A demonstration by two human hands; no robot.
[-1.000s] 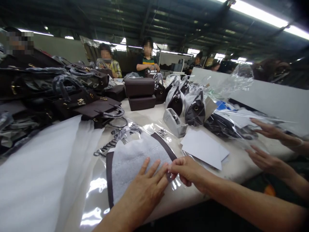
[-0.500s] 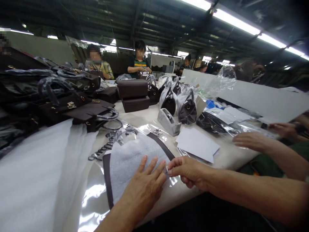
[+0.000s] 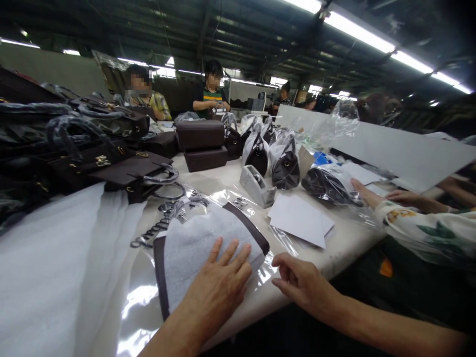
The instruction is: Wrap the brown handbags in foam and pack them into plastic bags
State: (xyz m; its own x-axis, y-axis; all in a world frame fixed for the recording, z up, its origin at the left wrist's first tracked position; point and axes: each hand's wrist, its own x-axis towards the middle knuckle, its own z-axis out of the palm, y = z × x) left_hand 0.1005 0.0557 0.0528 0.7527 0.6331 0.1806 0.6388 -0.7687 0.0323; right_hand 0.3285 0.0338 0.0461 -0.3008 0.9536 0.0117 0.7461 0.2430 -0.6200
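A dark brown handbag (image 3: 248, 224) lies flat on the table, mostly covered by a white foam sheet (image 3: 201, 233). Beneath it spreads a clear plastic bag (image 3: 139, 292) with black lettering. My left hand (image 3: 223, 277) rests flat on the foam sheet, fingers spread. Just right of the handbag's near corner, my right hand (image 3: 301, 280) hovers with curled fingers and the thumb apart from them; nothing shows in it. The handbag's handles (image 3: 188, 208), wrapped in plastic, point away from me.
Dark handbags (image 3: 111, 163) pile up at left, behind white foam sheets (image 3: 55, 267). A grey tape dispenser (image 3: 256, 186) and white paper sheets (image 3: 301, 220) lie beyond my hands. Wrapped bags (image 3: 284, 166) stand farther back. At right, a co-worker's hand (image 3: 366, 193) touches a plastic-covered bag (image 3: 330, 183).
My right hand has opened its pinch at the handbag's edge and drawn back to the right. My left hand stays on the foam. The co-worker's arm at right has moved farther back.
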